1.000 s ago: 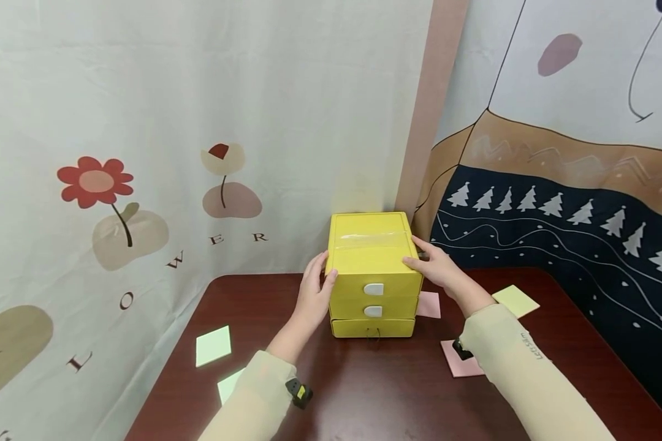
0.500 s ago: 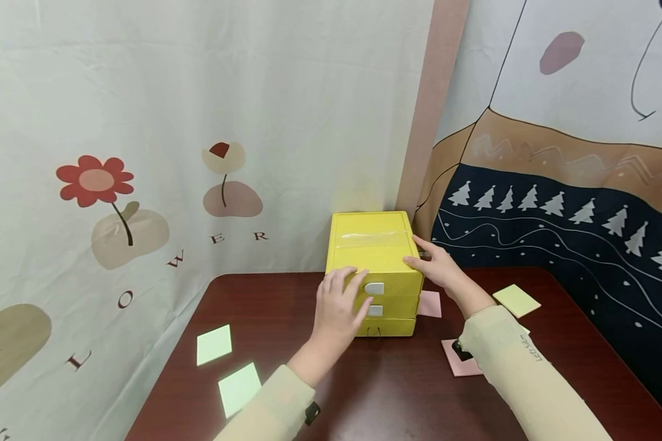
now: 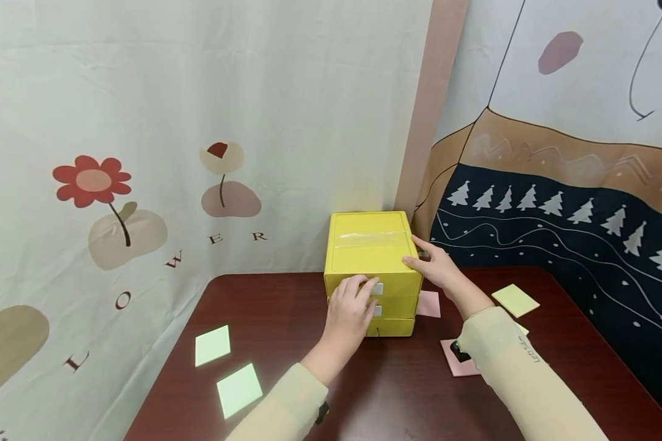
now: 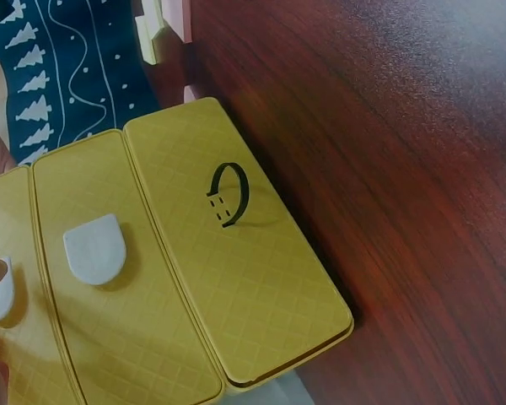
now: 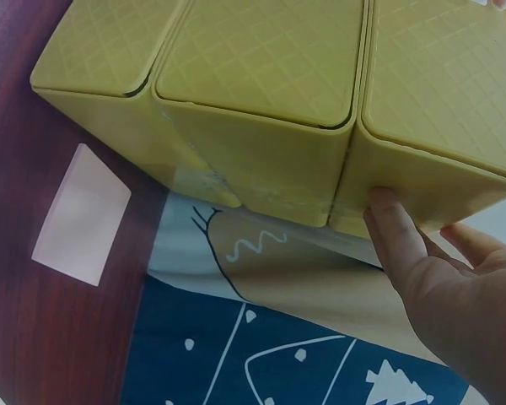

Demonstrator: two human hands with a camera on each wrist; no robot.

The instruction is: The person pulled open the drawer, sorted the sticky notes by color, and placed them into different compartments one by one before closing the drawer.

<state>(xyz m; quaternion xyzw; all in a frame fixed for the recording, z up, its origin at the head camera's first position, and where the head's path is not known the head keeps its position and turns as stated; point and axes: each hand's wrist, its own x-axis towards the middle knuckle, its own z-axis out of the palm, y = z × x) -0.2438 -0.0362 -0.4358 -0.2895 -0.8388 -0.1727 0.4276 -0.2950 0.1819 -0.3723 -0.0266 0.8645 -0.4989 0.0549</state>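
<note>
In the head view, the person's bare left hand (image 3: 350,309) emerges from a plain, pale cream left sleeve (image 3: 287,407) at half past six; a small black device (image 3: 322,412), partly hidden, shows at the cuff's three o'clock edge. The bare right hand (image 3: 440,266) has a matching right sleeve (image 3: 529,373) at four o'clock, with small dark lettering (image 3: 528,349) and a black block (image 3: 460,351) at the cuff's eight o'clock.

pale hanging cloth (image 3: 309,92) with printed flowers (image 3: 93,180), pinkish strip (image 3: 433,92), navy tree print (image 3: 585,275), glossy dark-red table (image 3: 287,306)
</note>
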